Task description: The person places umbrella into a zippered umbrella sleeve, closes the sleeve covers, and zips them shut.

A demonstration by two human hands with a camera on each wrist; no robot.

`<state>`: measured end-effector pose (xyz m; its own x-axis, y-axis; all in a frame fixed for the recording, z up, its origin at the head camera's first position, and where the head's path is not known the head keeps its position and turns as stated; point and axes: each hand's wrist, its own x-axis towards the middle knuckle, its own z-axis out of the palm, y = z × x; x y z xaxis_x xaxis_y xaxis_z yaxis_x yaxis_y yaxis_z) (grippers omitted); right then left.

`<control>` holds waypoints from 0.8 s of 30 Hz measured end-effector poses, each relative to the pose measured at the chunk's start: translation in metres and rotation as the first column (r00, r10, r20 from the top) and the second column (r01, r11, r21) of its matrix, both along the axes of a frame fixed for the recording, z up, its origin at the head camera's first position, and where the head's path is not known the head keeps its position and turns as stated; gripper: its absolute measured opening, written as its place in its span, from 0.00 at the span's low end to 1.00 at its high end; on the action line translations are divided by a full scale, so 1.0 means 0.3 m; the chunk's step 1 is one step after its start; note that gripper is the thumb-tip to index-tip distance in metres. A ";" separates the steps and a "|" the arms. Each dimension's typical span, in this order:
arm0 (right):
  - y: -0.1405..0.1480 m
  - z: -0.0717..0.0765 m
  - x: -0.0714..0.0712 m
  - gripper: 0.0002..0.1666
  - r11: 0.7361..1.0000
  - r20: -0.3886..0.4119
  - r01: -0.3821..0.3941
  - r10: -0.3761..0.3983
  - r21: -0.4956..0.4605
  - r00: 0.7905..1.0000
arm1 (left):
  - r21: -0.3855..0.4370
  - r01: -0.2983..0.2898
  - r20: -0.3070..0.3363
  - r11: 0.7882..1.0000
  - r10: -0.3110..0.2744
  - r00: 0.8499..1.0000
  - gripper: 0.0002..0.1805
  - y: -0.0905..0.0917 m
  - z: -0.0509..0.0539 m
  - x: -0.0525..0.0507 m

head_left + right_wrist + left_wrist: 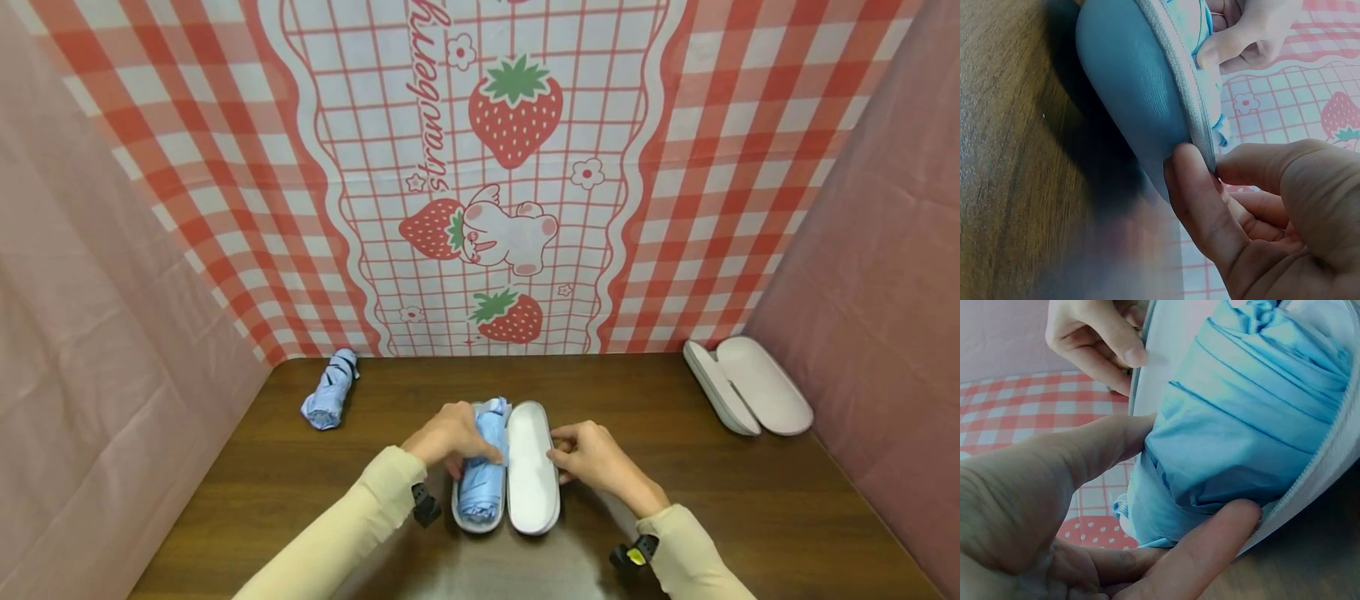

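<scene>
Carefully does it here: the step in hand seems to be bedding the blue umbrella (483,492) into the left half of the open case (478,527), so even pressure along its whole length should serve better than a push at one spot. The left hand (450,433) is partly curled, thumb over the umbrella's right side and fingers round its left, gripping it; those fingers would be best eased clear of the zip (1319,450) once it sits low. The right hand (592,457) pinches the right rim of the case's other half (534,471) between thumb and fingers, a good way to steady it. Any loose cloth, especially the bunched bit at the far end, is worth tucking inside the rim, since it could snag. The umbrella itself is pale blue, folded into a plump roll with slanting creases and a slight sheen, its near end blunt and puckered. It lies lengthwise in the case, near the middle of the table (750,492).
</scene>
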<state>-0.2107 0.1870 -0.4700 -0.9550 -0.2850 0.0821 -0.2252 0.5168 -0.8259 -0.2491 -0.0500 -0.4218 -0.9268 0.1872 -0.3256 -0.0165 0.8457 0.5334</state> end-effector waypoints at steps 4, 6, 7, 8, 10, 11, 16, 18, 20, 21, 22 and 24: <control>0.001 0.001 -0.002 0.21 1.000 -0.005 0.006 -0.006 0.012 1.000 | -0.008 0.003 -0.034 1.000 -0.003 0.999 0.26 -0.001 -0.006 0.000; 0.003 0.000 -0.004 0.21 1.000 -0.013 0.006 -0.006 0.019 1.000 | -0.011 0.013 -0.059 1.000 -0.014 0.998 0.26 -0.004 -0.006 0.000; 0.004 0.000 -0.005 0.21 1.000 -0.016 0.009 -0.008 0.022 1.000 | -0.008 0.015 -0.067 1.000 -0.015 0.998 0.26 -0.006 -0.006 0.001; 0.006 -0.001 -0.006 0.21 1.000 -0.021 0.008 -0.007 0.023 1.000 | -0.007 0.017 -0.074 1.000 -0.018 0.997 0.26 -0.008 -0.006 0.001; 0.009 -0.002 -0.007 0.21 1.000 -0.024 0.009 -0.008 0.024 1.000 | -0.013 0.020 -0.082 1.000 -0.021 0.996 0.26 -0.012 -0.005 0.003; 0.010 -0.003 -0.007 0.21 1.000 -0.023 0.010 -0.010 0.023 1.000 | -0.018 0.019 -0.084 1.000 -0.021 0.996 0.26 -0.014 -0.006 0.004; 0.012 -0.004 -0.009 0.22 1.000 -0.023 0.019 -0.018 0.021 1.000 | -0.042 0.023 -0.087 0.999 -0.027 0.996 0.27 -0.031 -0.013 0.007; 0.011 -0.003 -0.009 0.22 1.000 -0.024 0.020 -0.019 0.019 1.000 | -0.037 0.020 -0.090 0.999 -0.023 0.996 0.31 -0.041 -0.016 0.008; 0.011 -0.004 -0.010 0.22 1.000 -0.023 0.022 -0.022 0.017 0.999 | -0.024 0.014 -0.082 1.000 -0.015 0.997 0.37 -0.054 -0.019 0.011; 0.010 -0.004 -0.010 0.22 1.000 -0.022 0.024 -0.023 0.013 0.999 | -0.011 0.005 -0.071 1.000 -0.006 0.997 0.39 -0.059 -0.023 0.012; 0.010 -0.003 -0.010 0.22 1.000 -0.019 0.023 -0.023 0.009 1.000 | 0.006 -0.005 -0.056 1.000 0.005 0.998 0.40 -0.066 -0.028 0.012; 0.008 -0.004 -0.009 0.22 1.000 -0.014 0.020 -0.020 0.001 1.000 | 0.057 -0.017 -0.011 0.998 0.018 1.000 0.38 -0.078 -0.040 0.015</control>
<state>-0.2135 0.1893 -0.4711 -0.9594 -0.2657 0.0949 -0.2261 0.5227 -0.8220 -0.2447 -0.0733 -0.4338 -0.9336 0.1891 -0.3043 -0.0245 0.8138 0.5806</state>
